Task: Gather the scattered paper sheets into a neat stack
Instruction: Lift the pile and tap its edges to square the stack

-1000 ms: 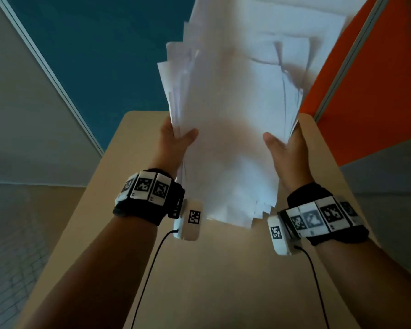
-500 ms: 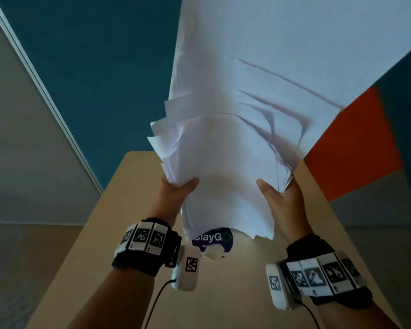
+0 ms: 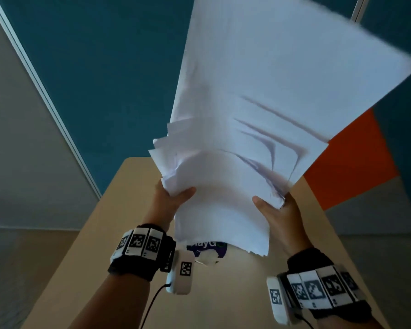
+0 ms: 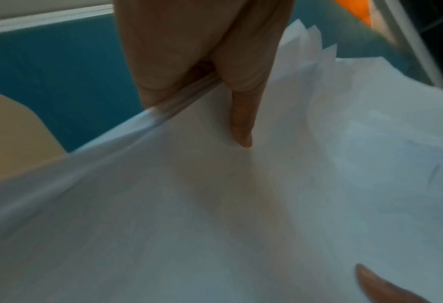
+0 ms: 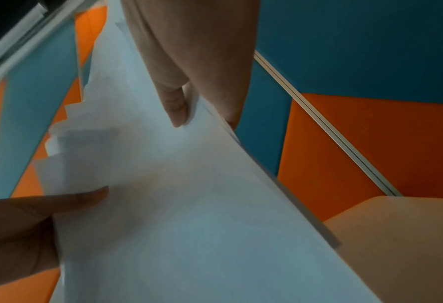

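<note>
A thick bundle of white paper sheets [image 3: 242,138] stands upright above the beige table [image 3: 128,210], its edges uneven and fanned at the left. My left hand [image 3: 171,200] grips the bundle's left edge, thumb on the near face. My right hand [image 3: 275,210] grips the right edge the same way. In the left wrist view the left thumb [image 4: 241,114] presses the paper sheets [image 4: 241,205]. In the right wrist view the right thumb [image 5: 176,102] lies on the paper sheets [image 5: 189,205], with the left hand's thumb at the lower left. The fingers behind the paper are hidden.
A dark blue round sticker with white lettering [image 3: 207,248] lies on the table just under the bundle's lower edge. Teal and orange partition panels [image 3: 105,79] with a pale metal strip rise behind the table. The floor lies at both sides.
The bundle has tipped up and its top has swung toward the camera, filling more of the view. Both hands have kept their grip, and the sticker under the paper has come into sight.
</note>
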Motion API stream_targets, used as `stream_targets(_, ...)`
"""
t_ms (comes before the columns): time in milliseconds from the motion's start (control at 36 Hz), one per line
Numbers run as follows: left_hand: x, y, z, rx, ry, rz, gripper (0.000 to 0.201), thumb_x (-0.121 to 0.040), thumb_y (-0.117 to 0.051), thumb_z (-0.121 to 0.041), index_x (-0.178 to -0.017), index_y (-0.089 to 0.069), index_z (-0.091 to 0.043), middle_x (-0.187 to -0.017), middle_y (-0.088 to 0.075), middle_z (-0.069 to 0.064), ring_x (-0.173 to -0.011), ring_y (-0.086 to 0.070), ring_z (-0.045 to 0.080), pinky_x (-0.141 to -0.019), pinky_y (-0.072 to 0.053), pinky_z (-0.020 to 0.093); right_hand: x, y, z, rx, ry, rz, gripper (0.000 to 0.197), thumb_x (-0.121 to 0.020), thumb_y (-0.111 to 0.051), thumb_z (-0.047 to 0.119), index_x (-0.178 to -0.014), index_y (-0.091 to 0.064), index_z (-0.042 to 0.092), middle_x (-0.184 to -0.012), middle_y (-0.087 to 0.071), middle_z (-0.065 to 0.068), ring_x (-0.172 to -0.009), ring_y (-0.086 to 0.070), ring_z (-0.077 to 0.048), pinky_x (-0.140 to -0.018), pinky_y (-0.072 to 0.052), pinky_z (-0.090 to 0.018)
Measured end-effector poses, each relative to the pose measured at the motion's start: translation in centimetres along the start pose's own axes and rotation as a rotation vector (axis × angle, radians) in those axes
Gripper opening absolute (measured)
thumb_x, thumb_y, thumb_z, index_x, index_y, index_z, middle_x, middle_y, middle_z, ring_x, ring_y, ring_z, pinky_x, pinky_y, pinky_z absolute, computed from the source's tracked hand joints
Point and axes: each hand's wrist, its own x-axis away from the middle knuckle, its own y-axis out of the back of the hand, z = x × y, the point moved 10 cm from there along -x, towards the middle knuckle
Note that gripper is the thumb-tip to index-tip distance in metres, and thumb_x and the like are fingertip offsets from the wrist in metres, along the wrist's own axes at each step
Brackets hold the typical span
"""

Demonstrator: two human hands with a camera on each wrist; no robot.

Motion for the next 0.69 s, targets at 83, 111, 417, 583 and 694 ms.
stream_targets(83,0.3,0.5,1.9,-0.046,0.038,-0.026,0.045,-0.06,-0.072,-0.014,-0.104,-0.061,-0.014,-0.1,-0.067,0.006,-0.089,-0.065,0.02,-0.083,-0.053,0.041,0.4,-0.4,-1.8,0.008,-0.08,0.053,0.03,-0.083,-0.065,0.005,-0.111,-0.06,0.015,-0.109,-0.065,0.002,-0.111,-0.057,-0.013,-0.084,-0.044,-0.001)
stream_targets(111,0.4,0.5,2.3,-0.064,0.043,-0.022,0.037,-0.061,-0.072,-0.015,-0.097,-0.062,-0.02,-0.095,-0.067,0.001,-0.082,-0.067,0.011,-0.079,-0.054,0.037,0.6,-0.5,-2.2,0.012,-0.091,0.057,0.031,-0.084,-0.064,0.005,-0.114,-0.06,0.011,-0.111,-0.065,0.0,-0.112,-0.058,-0.014,-0.083,-0.045,-0.003)
stream_targets(417,-0.4,2.2,0.0,-0.042,-0.089,-0.064,0.059,-0.057,-0.077,-0.022,-0.111,-0.059,-0.005,-0.099,-0.068,0.006,-0.082,-0.066,0.011,-0.073,-0.059,0.026,1.5,-0.6,0.9,-0.047,0.017,-0.012,0.031,-0.082,-0.065,0.0,-0.097,-0.058,0.027,-0.093,-0.059,0.022,-0.081,-0.055,0.029,-0.069,-0.04,0.007)
stream_targets(583,-0.1,2.5,1.5,-0.105,-0.025,-0.017,0.04,-0.065,-0.067,-0.017,-0.103,-0.06,-0.009,-0.085,-0.065,-0.003,-0.062,-0.064,-0.011,-0.059,-0.053,0.007,2.3,-2.0,-1.2,0.026,-0.091,0.022,0.018,-0.085,-0.063,0.008,-0.099,-0.059,0.019,-0.078,-0.059,0.016,-0.067,-0.057,0.013,-0.061,-0.043,-0.003)
stream_targets(694,0.3,3.4,-0.3,-0.109,-0.061,-0.033,0.023,-0.078,-0.067,-0.001,-0.099,-0.061,-0.007,-0.083,-0.067,0.0,-0.06,-0.064,-0.009,-0.061,-0.055,0.012,2.6,-1.4,0.7,0.058,-0.035,-0.008,0.015,-0.085,-0.063,0.005,-0.094,-0.058,0.016,-0.043,-0.054,0.026,-0.047,-0.053,0.017,-0.048,-0.039,0.0)
